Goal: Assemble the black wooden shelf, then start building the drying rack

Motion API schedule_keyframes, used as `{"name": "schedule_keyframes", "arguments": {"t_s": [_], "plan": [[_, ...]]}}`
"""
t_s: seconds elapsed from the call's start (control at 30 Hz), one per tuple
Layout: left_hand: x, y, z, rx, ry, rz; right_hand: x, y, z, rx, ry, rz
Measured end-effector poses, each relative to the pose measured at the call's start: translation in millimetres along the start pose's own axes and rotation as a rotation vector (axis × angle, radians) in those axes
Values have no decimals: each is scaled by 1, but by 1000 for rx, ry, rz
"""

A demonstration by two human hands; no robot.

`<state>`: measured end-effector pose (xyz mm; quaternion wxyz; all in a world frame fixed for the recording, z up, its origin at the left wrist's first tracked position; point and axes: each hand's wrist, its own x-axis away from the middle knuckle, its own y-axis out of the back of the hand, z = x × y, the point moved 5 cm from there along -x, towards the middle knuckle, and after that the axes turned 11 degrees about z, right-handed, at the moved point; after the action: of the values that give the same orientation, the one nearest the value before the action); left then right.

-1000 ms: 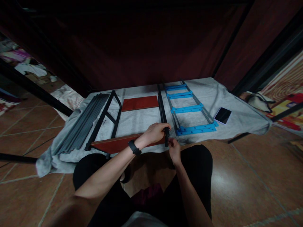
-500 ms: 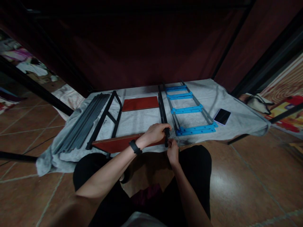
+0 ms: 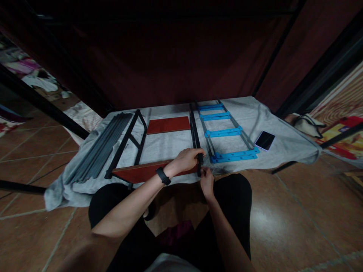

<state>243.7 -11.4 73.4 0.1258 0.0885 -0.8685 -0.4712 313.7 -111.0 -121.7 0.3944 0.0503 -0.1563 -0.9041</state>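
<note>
My left hand (image 3: 185, 159), with a black watch on the wrist, is closed around the near end of a black metal frame (image 3: 194, 130). Just below it, the fingers of my right hand (image 3: 207, 182) are pinched together against the same end; whatever they hold is too small to make out. A reddish-brown board (image 3: 136, 173) runs along the near side, from this frame to a second black metal frame (image 3: 121, 147) on the left. Another reddish-brown board (image 3: 168, 125) lies farther back between the two frames. My left forearm covers part of the near board.
A grey cloth (image 3: 286, 139) covers the low surface. On it lie a bundle of grey tubes (image 3: 99, 149) at left, a blue-jointed rack of grey rods (image 3: 224, 132) at right, and a phone (image 3: 265, 140). Black posts (image 3: 42, 100) and a dark red panel (image 3: 170, 64) stand around.
Both hands keep the same hold at the frame's end. Only a slight shift of the whole view shows.
</note>
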Motion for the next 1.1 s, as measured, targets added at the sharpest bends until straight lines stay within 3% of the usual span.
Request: {"name": "schedule_keyframes", "arguments": {"t_s": [0.2,0.37,0.63,0.87,0.97,1.1], "plan": [[0,0,2,39,1,1,0,2,-6,-87,-11,15],[0,-1,3,47,4,19,-3,26,3,-124,41,-50],[1,-3,7,-12,37,42,-18,58,63,-274,168,-1],[10,1,1,-155,32,67,-21,58,112,-289,291,107],[26,5,-2,-209,5,-20,-22,56,117,-272,297,108],[75,13,-1,-193,-43,-287,-24,57,113,-190,276,145]]}}
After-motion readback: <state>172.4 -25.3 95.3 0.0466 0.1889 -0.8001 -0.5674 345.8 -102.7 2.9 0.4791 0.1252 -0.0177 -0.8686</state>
